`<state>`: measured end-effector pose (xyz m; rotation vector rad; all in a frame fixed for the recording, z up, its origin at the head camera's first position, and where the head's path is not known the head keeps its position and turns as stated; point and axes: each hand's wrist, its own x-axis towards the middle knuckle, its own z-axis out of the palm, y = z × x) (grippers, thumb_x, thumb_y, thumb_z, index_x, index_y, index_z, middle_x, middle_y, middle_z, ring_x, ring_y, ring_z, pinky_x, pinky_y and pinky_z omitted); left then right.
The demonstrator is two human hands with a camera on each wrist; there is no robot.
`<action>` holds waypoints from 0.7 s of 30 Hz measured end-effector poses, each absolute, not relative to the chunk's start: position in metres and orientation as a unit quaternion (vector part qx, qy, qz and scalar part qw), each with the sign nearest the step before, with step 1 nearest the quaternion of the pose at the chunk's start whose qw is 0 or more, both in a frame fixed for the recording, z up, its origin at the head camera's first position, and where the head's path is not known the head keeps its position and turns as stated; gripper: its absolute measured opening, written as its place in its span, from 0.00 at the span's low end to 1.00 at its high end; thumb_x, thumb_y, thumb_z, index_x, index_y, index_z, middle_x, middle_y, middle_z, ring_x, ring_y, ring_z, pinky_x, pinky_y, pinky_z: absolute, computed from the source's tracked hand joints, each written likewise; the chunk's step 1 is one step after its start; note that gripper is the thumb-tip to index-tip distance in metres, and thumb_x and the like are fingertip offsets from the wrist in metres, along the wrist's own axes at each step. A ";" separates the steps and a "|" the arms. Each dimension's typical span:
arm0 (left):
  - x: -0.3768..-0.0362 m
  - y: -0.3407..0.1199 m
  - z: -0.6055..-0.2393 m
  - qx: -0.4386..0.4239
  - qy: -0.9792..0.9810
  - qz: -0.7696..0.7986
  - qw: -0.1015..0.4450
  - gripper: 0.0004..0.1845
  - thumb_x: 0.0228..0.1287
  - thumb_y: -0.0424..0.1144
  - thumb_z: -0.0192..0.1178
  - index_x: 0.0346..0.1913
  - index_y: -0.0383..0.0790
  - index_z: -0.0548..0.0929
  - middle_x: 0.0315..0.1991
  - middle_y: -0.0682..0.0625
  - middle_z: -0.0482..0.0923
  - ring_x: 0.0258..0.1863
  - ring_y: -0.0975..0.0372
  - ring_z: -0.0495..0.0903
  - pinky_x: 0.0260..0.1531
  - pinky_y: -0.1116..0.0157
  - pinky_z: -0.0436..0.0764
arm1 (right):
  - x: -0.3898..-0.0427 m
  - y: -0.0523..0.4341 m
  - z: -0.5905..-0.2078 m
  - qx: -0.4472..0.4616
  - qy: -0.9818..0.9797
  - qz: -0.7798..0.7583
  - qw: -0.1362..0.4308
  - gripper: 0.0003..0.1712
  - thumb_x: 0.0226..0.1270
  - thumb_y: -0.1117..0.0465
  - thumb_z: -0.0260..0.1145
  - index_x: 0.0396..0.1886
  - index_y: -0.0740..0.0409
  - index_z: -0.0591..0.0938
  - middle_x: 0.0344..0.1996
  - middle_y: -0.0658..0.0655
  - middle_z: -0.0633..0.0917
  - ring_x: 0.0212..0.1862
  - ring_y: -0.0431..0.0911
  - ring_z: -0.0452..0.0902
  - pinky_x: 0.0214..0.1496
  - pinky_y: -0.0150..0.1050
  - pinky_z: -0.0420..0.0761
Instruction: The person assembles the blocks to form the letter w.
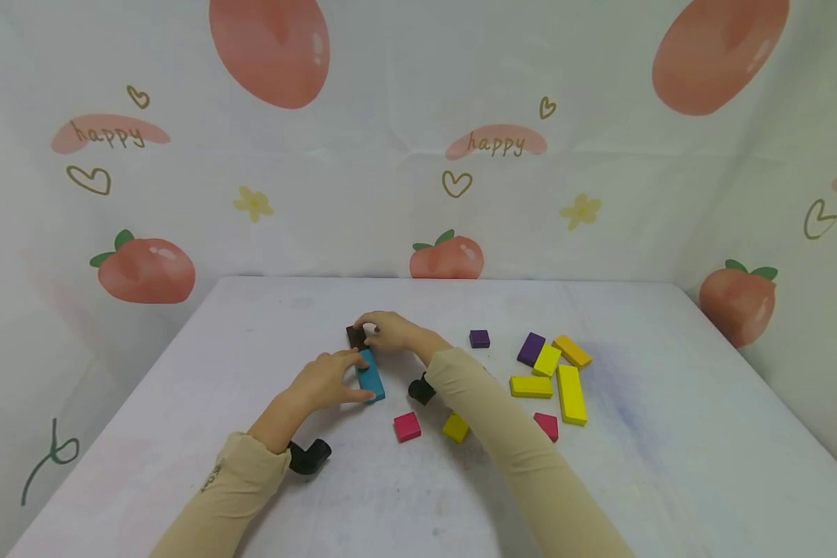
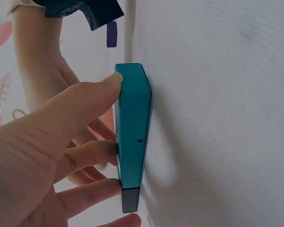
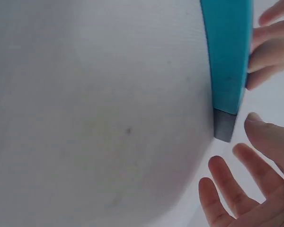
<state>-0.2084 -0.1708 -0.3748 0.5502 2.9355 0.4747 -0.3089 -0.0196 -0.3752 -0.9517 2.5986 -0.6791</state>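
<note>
Head view: blue block [image 1: 372, 378] (lying flat) touches left hand [image 1: 323, 380].

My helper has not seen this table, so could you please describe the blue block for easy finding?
On the white table, look left of centre, where the left grip holds a long, flat piece. That is the blue block, its far end against the dark block. No other block in view is blue.
</note>
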 end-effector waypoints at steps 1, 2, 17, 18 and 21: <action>-0.209 -0.171 -0.375 0.182 0.969 0.158 0.059 0.27 0.53 0.52 0.67 0.53 0.40 0.78 0.59 0.39 0.73 0.52 0.42 0.75 0.51 0.44 0.76 | -0.308 -0.017 -0.374 -0.335 0.901 -0.239 0.140 0.22 0.69 0.65 0.56 0.62 0.56 0.71 0.64 0.57 0.72 0.59 0.52 0.73 0.64 0.41 0.74; -0.209 -0.171 -0.375 0.182 0.969 0.159 0.060 0.27 0.53 0.52 0.67 0.53 0.40 0.78 0.59 0.39 0.74 0.52 0.42 0.75 0.51 0.44 0.76 | -0.307 -0.014 -0.372 -0.341 0.898 -0.243 0.132 0.22 0.69 0.65 0.56 0.62 0.57 0.71 0.63 0.58 0.73 0.59 0.52 0.74 0.64 0.41 0.74; -0.211 -0.172 -0.374 0.176 0.966 0.171 0.074 0.29 0.52 0.52 0.67 0.54 0.39 0.78 0.59 0.39 0.73 0.56 0.43 0.72 0.56 0.45 0.73 | -0.268 0.039 -0.359 -0.406 0.863 -0.284 0.102 0.18 0.66 0.63 0.60 0.54 0.64 0.77 0.51 0.61 0.82 0.48 0.50 0.80 0.55 0.42 0.80; -0.211 -0.172 -0.374 0.176 0.967 0.171 0.074 0.29 0.52 0.53 0.67 0.54 0.39 0.78 0.60 0.38 0.73 0.56 0.43 0.72 0.56 0.45 0.73 | -0.264 0.042 -0.359 -0.408 0.861 -0.287 0.100 0.18 0.66 0.63 0.60 0.54 0.64 0.77 0.50 0.62 0.82 0.48 0.50 0.80 0.55 0.42 0.80; -0.211 -0.172 -0.374 0.177 0.967 0.168 0.076 0.29 0.52 0.53 0.67 0.54 0.39 0.78 0.60 0.38 0.73 0.56 0.43 0.72 0.56 0.45 0.73 | -0.253 0.051 -0.361 -0.412 0.856 -0.296 0.097 0.17 0.65 0.62 0.61 0.53 0.64 0.78 0.49 0.62 0.83 0.46 0.49 0.80 0.54 0.43 0.81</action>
